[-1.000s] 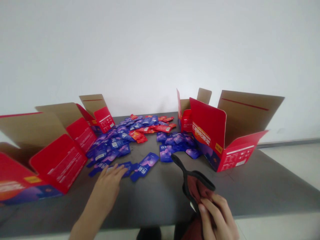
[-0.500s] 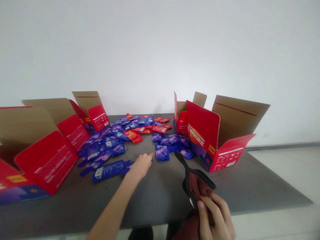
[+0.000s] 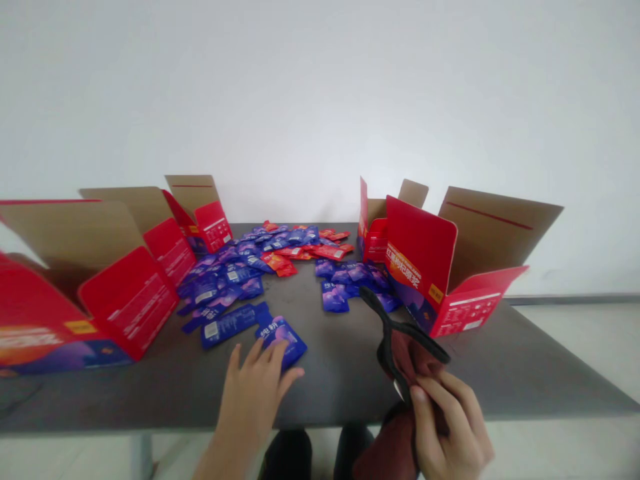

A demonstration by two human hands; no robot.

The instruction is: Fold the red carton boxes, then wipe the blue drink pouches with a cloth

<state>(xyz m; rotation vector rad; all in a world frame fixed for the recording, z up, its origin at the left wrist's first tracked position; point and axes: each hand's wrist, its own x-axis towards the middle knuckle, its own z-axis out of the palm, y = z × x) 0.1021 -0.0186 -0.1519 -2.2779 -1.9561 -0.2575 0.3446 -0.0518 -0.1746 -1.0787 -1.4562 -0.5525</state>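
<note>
My left hand (image 3: 255, 383) reaches over the front of the table with its fingers spread. Its fingertips are at the near edge of a blue-purple pouch (image 3: 290, 340); whether they touch it I cannot tell. Just behind lies another blue pouch (image 3: 227, 325), barcode side up. In my right hand (image 3: 453, 423), thumb and fingers pinch a maroon cloth piece with black edging (image 3: 407, 353). A black strap end sticks up from it, and its lower part hangs past the table edge.
Open red cartons (image 3: 115, 307) stand on the left, with more open red cartons (image 3: 425, 267) on the right. Between them, blue pouches (image 3: 235, 273) and red pouches (image 3: 330, 251) lie heaped on the dark table (image 3: 320, 393). A smaller group of blue pouches (image 3: 335, 297) lies beside the right carton.
My left hand has drawn back toward me, and its fingers have spread. The blue-purple pouch that it partly covered now shows. My right hand still holds the maroon cloth. The view has shifted slightly.
</note>
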